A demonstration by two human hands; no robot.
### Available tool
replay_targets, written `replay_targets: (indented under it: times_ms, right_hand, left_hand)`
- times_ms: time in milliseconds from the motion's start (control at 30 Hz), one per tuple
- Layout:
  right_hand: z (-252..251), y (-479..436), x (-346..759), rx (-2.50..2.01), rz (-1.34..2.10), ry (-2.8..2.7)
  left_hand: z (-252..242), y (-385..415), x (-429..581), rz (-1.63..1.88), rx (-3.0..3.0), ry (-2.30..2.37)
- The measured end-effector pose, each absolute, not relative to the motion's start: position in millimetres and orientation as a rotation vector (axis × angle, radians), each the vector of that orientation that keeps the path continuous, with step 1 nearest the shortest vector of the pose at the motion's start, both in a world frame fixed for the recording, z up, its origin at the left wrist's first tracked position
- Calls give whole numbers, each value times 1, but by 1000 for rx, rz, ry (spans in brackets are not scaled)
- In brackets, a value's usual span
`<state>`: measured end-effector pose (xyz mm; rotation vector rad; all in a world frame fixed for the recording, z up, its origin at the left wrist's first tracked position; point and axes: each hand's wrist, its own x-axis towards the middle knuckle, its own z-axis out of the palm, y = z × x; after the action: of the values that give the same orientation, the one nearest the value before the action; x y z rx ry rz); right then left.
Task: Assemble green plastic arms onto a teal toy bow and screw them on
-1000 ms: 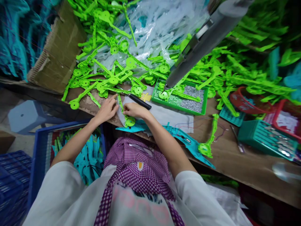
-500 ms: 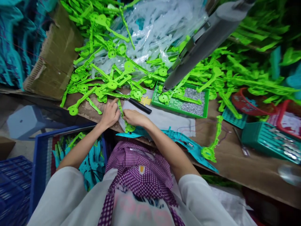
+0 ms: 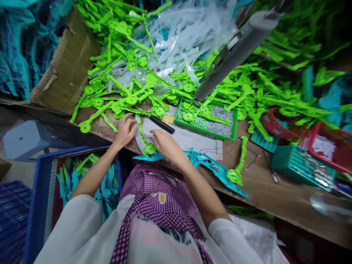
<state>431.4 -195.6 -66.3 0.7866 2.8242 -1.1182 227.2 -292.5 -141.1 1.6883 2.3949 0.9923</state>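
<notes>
The long lime-green part [image 3: 143,140] lies to the left of the green tray [image 3: 235,128] and nearer the person, at the table's edge between the two hands, its round end just beside the teal piece [image 3: 203,160]. The left hand [image 3: 125,130], farther left of the tray, has its fingers loosely spread and grasps nothing visible; I cannot tell whether it touches the part. The right hand [image 3: 166,145], closer to the tray on its near left side, has curled fingers; whether they pinch anything cannot be seen. A black-handled tool [image 3: 161,124] lies just left of the tray, on a pale cloth [image 3: 196,141] that runs along its near side. The dark grey driver [image 3: 233,62] slants above the tray, its tip over the left part, where lime-green pieces rest beside small silvery bits. To the tray's right, nearer the person, stands a teal basket [image 3: 288,163]. Beyond the tray are heaped green parts [image 3: 247,90] and clear plastic bags [image 3: 178,44]; well to its left, a cardboard box [image 3: 68,69].
</notes>
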Motion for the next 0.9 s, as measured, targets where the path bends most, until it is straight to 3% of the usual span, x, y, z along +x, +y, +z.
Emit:
replay_targets:
  times_ms: [267,367,633,733,900]
  right_hand:
    - [-26,-186,432,1053,-1882,2914]
    - [-34,-190,434,1086,-1973,2874]
    - [-101,-236,486,1113,-1384,3105]
    - [-109,-247,494,1216,-1137,3212]
    - [-107,-248,486,966,-935,3305]
  left_hand:
    - [-141,-291,226,1147,1594,2433]
    - [-144,-293,224,1224,1540,2436]
    - [-147,-292,222,1323,1435,2413]
    - [-146,-292,223,1344,1457,2356]
    - [-150,-297,224,1446,1435,2322]
